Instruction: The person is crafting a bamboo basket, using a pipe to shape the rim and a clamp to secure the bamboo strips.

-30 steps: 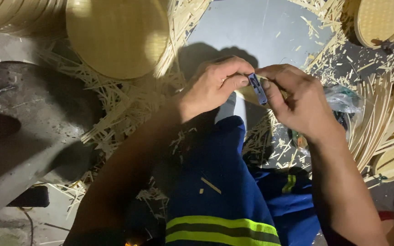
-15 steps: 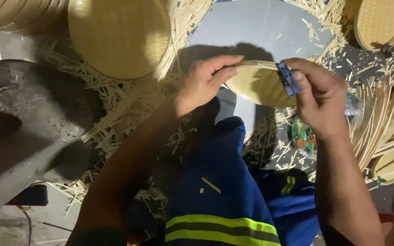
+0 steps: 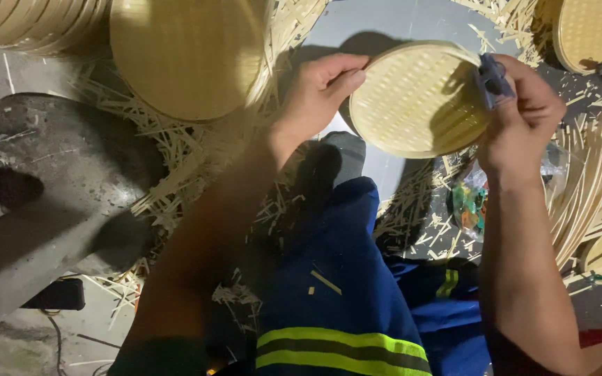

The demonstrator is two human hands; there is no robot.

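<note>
Bamboo scraps littered the floor; left hand gripped the woven disc steady while right hand pinched a small tool against its rim.

Woven round tray: right rim hidden behind right hand. Blue tool in that hand: mostly covered by fingers, kind not discernible. Stacked trays, upper right: cut by frame edge. Small colourful item on floor: too blurred to identify.
</note>
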